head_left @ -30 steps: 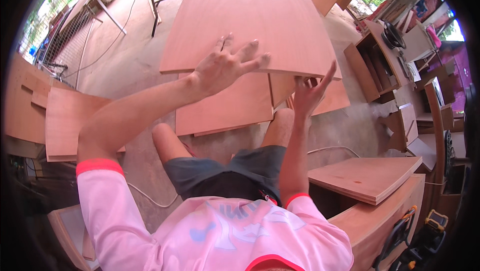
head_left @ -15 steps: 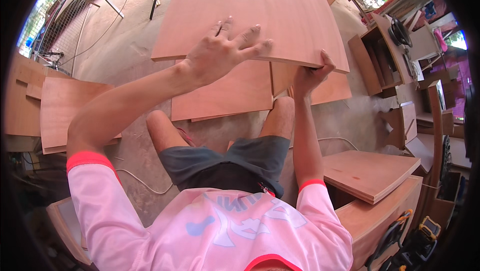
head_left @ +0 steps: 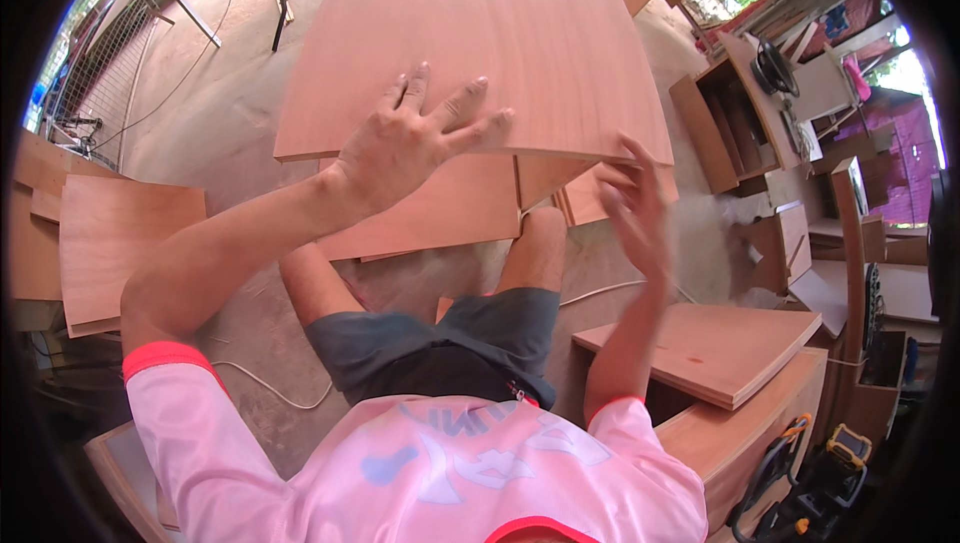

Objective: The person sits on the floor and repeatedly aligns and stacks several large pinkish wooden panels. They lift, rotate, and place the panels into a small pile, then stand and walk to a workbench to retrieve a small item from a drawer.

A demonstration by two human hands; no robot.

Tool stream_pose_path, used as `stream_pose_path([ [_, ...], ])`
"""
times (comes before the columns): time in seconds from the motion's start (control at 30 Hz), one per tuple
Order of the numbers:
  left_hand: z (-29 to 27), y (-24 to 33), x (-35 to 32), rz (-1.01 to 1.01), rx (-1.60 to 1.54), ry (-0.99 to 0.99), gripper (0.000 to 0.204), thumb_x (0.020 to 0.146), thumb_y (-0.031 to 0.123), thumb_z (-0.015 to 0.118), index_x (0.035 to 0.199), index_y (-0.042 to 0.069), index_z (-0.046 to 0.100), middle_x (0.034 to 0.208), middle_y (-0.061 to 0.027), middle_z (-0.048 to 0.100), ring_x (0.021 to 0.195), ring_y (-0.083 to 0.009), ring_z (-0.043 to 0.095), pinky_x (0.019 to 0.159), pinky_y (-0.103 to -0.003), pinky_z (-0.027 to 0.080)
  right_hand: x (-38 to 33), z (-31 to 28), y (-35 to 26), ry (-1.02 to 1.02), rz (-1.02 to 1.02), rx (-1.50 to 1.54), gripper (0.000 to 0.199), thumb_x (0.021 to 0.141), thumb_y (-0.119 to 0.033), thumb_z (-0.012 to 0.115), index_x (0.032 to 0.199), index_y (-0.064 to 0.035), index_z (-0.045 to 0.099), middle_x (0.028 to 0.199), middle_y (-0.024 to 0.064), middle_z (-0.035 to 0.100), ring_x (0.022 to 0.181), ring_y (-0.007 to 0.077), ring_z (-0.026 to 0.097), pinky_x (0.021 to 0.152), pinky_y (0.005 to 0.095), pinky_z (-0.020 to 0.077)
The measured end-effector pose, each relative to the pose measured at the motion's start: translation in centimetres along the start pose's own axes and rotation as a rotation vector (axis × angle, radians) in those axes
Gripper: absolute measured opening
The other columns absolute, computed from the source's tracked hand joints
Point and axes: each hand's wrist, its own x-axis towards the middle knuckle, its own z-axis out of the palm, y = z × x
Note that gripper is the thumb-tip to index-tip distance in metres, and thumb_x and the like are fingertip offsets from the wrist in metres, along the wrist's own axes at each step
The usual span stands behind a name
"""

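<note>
A large reddish plywood panel [head_left: 500, 33] is held up in front of me, tilted toward my face. My left hand [head_left: 415, 138] lies flat on its top face near the lower edge, fingers spread. My right hand [head_left: 635, 208] is just under the panel's lower right corner, blurred, fingers curled close to the edge; whether it touches the wood cannot be told. More plywood sheets [head_left: 440, 208] lie on the ground under the raised panel, past my knees.
A stack of plywood boards [head_left: 715, 343] rests on a wooden cabinet at my right. More boards [head_left: 120, 243] lie at the left. Open wooden cabinets [head_left: 725, 118] stand at the right. Cables [head_left: 270, 388] run over the concrete floor. Metal table legs [head_left: 250, 3] stand far left.
The panel has come closer and higher toward me. My left hand has stayed flat on it. My right hand has dropped from the lower edge and moved to the right.
</note>
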Motion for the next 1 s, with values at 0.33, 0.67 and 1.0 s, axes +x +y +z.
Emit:
stream_pose_path([
  [0.33,-0.9,0.1,0.0,0.013,0.052,-0.022,0.075,0.093,0.017,0.062,0.159,0.035,0.031,0.156,-0.0077,0.047,0.118,-0.0472,0.064,0.102,-0.048,0.055,15.6,-0.5,-1.0,-0.040,0.376,-0.841,0.087,0.098,-0.071,0.041,0.154,-0.0040,0.039,0.142,0.0331,0.053,0.136,0.0457,0.049,0.114,0.0519,0.0379],
  [0.67,-0.5,-0.5,-0.5,-0.094,-0.044,0.190,0.053,0.088,0.015,0.065,0.140,0.022,0.058,0.143,-0.0024,0.059,0.119,-0.0351,0.065,0.098,-0.044,0.055,15.8,-0.3,1.1,0.045,0.276,-0.792,0.077,0.100,-0.066,0.040,0.152,-0.0092,0.046,0.140,0.0291,0.057,0.133,0.0479,0.051,0.113,0.0514,0.0393],
  [1.0,-0.8,0.7,-1.4,-0.279,-0.213,0.243,0.059,0.085,0.002,0.062,0.141,0.021,0.060,0.143,-0.0028,0.061,0.126,-0.0335,0.060,0.107,-0.045,0.048,16.2,-1.4,2.7,0.030,0.211,-0.786,0.076,0.099,-0.066,0.043,0.149,-0.0083,0.050,0.137,0.0283,0.060,0.129,0.0485,0.054,0.110,0.0508,0.0416],
])
